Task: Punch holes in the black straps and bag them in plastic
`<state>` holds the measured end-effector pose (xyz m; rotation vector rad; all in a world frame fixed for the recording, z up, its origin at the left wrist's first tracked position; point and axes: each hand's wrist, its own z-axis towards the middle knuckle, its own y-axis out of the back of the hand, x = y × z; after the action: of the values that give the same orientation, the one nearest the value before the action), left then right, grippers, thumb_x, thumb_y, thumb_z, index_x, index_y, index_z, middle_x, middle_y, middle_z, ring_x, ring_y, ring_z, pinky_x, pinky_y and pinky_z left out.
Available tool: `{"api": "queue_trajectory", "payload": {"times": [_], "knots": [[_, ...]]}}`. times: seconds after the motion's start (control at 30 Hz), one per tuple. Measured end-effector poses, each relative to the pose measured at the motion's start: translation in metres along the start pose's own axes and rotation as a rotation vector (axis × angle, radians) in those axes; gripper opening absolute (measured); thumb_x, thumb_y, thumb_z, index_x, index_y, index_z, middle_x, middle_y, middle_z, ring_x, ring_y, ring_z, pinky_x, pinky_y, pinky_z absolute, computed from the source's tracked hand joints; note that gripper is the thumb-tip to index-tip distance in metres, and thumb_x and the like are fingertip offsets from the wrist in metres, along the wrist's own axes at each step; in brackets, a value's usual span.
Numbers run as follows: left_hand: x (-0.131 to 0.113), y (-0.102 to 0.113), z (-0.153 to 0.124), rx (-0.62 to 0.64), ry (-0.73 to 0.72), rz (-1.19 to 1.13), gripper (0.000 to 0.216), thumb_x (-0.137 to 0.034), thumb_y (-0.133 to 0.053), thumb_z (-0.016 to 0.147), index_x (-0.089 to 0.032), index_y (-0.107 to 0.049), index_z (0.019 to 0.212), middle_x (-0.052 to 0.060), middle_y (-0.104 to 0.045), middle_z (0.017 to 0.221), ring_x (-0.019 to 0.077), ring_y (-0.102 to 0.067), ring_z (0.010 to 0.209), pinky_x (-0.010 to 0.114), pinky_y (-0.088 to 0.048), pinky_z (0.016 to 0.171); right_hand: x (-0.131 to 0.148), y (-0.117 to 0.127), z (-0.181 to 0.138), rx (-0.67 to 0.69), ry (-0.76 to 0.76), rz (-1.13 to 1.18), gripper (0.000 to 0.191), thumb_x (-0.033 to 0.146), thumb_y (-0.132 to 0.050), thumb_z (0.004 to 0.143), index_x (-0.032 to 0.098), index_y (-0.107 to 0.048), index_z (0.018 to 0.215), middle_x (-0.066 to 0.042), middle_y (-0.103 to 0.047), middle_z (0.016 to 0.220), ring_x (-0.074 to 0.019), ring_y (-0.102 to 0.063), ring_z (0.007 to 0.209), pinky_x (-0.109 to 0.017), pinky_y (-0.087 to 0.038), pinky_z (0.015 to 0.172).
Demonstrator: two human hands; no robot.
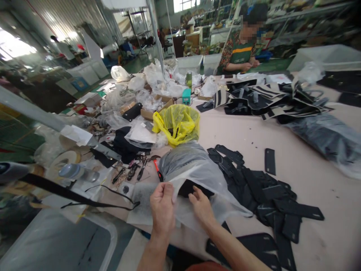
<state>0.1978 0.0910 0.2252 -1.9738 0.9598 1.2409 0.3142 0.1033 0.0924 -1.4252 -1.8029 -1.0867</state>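
Note:
A clear plastic bag (194, 169) with dark pieces inside lies at the near edge of the table (310, 150). My left hand (162, 209) pinches the bag's open edge, fingers closed on the plastic. My right hand (201, 207) rests on the bag's mouth, fingertips at a black flat piece (187, 187) that shows inside the opening. A heap of black flat strap-like pieces (265, 192) lies just right of the bag.
A yellow plastic bag (177, 122) sits behind the clear one. Scissors and small tools (141, 169) lie to the left. Striped black-and-white parts (267, 96) pile far right. A person (242, 49) works across the table. A bin (56, 241) stands near left.

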Motion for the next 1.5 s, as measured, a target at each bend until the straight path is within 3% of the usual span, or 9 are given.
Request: {"api": "queue_trajectory", "payload": {"times": [0.27, 0.47, 0.7, 0.77, 0.83, 0.93, 1.2, 1.37, 1.5], "knots": [[-0.044, -0.062, 0.005, 0.231, 0.053, -0.184, 0.043, -0.047, -0.080, 0.066, -0.018, -0.047, 0.070, -0.011, -0.038, 0.046, 0.0022, -0.028, 0.034, 0.013, -0.023, 0.033, 0.010, 0.020, 0.031, -0.080, 0.054, 0.035, 0.053, 0.036, -0.059, 0.074, 0.020, -0.057, 0.125, -0.011, -0.057, 0.128, -0.0297, -0.054, 0.114, -0.044, -0.041, 0.102], [-0.042, -0.052, 0.069, -0.058, -0.116, -0.161, 0.036, -0.033, -0.075, 0.069, -0.019, -0.042, 0.068, -0.012, -0.037, 0.043, 0.0030, -0.029, 0.032, 0.013, -0.022, 0.031, 0.008, 0.066, 0.018, 0.124, 0.088, 0.117, 0.044, 0.038, -0.065, 0.074, 0.025, -0.065, 0.116, -0.008, -0.065, 0.118, -0.0273, -0.059, 0.107, -0.046, -0.044, 0.098], [-0.050, -0.037, 0.099, -0.157, -0.226, -0.085, 0.042, -0.036, -0.080, 0.062, -0.019, -0.041, 0.065, -0.012, -0.040, 0.044, 0.0033, -0.031, 0.033, 0.014, -0.021, 0.031, -0.003, 0.190, -0.017, 0.924, 0.165, 0.486, 0.074, 0.059, -0.072, 0.069, 0.021, -0.056, 0.130, -0.013, -0.068, 0.115, -0.0287, -0.066, 0.100, -0.044, -0.049, 0.089], [-0.056, -0.042, 0.097, -0.168, -0.223, -0.065, 0.043, -0.038, -0.080, 0.063, -0.019, -0.041, 0.065, -0.012, -0.040, 0.045, 0.0030, -0.031, 0.033, 0.014, -0.021, 0.031, -0.004, 0.219, 0.024, 0.582, 0.177, 0.361, 0.081, 0.072, -0.059, 0.072, 0.021, -0.052, 0.133, -0.014, -0.065, 0.118, -0.0266, -0.068, 0.094, -0.042, -0.051, 0.085], [-0.058, -0.045, 0.095, -0.175, -0.218, -0.059, 0.043, -0.039, -0.079, 0.064, -0.019, -0.041, 0.066, -0.012, -0.039, 0.045, 0.0029, -0.030, 0.033, 0.014, -0.020, 0.031, -0.005, 0.237, 0.082, -0.013, 0.055, -0.156, 0.080, 0.075, -0.049, 0.075, 0.021, -0.050, 0.133, -0.012, -0.061, 0.126, -0.0261, -0.062, 0.109, -0.038, -0.048, 0.093], [-0.057, -0.040, 0.093, -0.170, -0.187, -0.075, 0.041, -0.034, -0.079, 0.064, -0.019, -0.041, 0.068, -0.012, -0.038, 0.046, 0.0033, -0.030, 0.035, 0.013, -0.022, 0.031, -0.003, 0.246, 0.172, -0.270, -0.071, -0.414, 0.099, 0.069, -0.068, 0.062, 0.013, -0.041, 0.139, -0.024, -0.041, 0.142, -0.0417, -0.037, 0.132, -0.055, -0.033, 0.105], [-0.066, -0.019, 0.100, -0.302, -0.010, -0.038, 0.035, -0.023, -0.076, 0.067, -0.020, -0.040, 0.068, -0.010, -0.036, 0.052, 0.0047, -0.032, 0.038, 0.014, -0.028, 0.033, 0.009, 0.200, 0.303, -0.233, -0.010, -0.782, 0.110, 0.079, -0.061, 0.061, 0.012, -0.033, 0.144, -0.027, -0.033, 0.144, -0.0464, -0.030, 0.131, -0.063, -0.023, 0.102], [-0.075, -0.034, 0.110, -0.384, -0.039, -0.024, 0.030, -0.018, -0.068, 0.072, -0.020, -0.038, 0.068, -0.009, -0.034, 0.056, 0.0049, -0.029, 0.039, 0.014, -0.028, 0.032, -0.003, 0.159, 0.291, -0.027, 0.323, -0.953, 0.118, 0.057, -0.085, 0.039, 0.020, -0.040, 0.142, -0.019, -0.032, 0.148, -0.0423, -0.024, 0.133, -0.058, -0.003, 0.111], [-0.077, -0.036, 0.120, -0.357, -0.040, -0.015, 0.029, -0.019, -0.066, 0.075, -0.019, -0.038, 0.067, -0.009, -0.034, 0.057, 0.0041, -0.030, 0.040, 0.014, -0.029, 0.033, -0.021, 0.163, 0.244, 0.071, 0.437, -1.002, 0.101, 0.045, -0.084, 0.048, 0.018, -0.047, 0.137, -0.018, -0.039, 0.142, -0.0399, -0.031, 0.128, -0.057, -0.006, 0.112]]}}
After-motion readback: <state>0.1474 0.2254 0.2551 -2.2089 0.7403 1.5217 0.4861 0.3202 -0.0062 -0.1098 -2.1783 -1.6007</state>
